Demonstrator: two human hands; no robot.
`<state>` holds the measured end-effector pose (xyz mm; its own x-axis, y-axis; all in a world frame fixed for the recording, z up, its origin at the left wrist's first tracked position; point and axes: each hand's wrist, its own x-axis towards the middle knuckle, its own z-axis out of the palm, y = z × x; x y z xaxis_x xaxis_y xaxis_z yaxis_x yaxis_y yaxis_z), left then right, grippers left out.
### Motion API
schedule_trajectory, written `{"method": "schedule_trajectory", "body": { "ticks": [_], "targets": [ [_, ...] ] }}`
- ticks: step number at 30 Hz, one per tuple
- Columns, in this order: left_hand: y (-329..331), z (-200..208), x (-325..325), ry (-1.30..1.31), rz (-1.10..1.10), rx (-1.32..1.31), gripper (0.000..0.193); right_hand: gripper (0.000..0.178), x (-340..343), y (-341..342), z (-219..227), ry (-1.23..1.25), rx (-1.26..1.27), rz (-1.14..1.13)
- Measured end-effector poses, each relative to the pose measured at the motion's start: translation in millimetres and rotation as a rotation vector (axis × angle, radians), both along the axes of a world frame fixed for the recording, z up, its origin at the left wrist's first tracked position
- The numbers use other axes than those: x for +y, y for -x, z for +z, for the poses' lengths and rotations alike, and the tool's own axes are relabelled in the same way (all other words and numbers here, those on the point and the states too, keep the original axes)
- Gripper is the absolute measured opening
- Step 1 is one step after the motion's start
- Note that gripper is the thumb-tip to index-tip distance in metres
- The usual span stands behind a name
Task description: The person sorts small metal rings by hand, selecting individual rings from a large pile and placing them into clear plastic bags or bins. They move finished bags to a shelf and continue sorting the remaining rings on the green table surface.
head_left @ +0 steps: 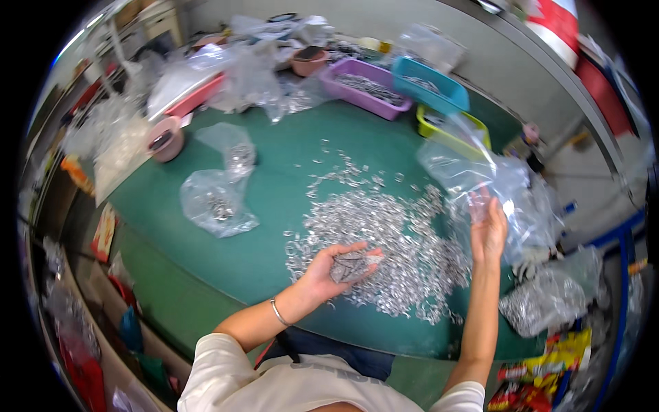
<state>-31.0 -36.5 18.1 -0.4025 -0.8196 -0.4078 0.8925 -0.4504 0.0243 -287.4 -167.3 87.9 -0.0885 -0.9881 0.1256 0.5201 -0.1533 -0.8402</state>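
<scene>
Though two part-filled bags lie near the table's left edge, a silvery heap remains loose toward its near edge; an open left hand cradles grey pieces, the right hand pinches clear plastic.

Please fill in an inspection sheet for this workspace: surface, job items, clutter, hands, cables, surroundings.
Surface: green tabletop, strewn with metal pieces in the middle.
Job items: loose pile of small silvery pieces; grey flat pieces; clear bag.
Clutter: purple basket, blue basket and pink bowl toward the back and left; bulging bag at right.
Hands: left hand palm open, cradling the grey flat pieces; right hand at the clear bag, finger closure unclear.
Cables: nothing seen clearly.
Surroundings: pale wall behind; blue frame at right.
</scene>
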Motion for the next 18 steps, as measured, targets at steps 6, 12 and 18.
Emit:
{"method": "schedule_trajectory", "body": {
  "ticks": [6,12,18],
  "targets": [
    [-47.3,-13.5,-8.1,0.033,0.051,0.104,0.028,0.034,-54.8,-107.8,-5.3,0.111,-0.135,0.366],
    [-96.6,-11.6,-31.3,0.065,0.137,0.070,0.023,0.062,-92.6,-258.1,5.4,0.033,-0.181,0.554],
    [-121.7,-45.0,-56.6,0.086,0.217,0.116,0.024,0.058,-140.3,-380.0,11.6,0.101,-0.175,0.744]
  ]
}}
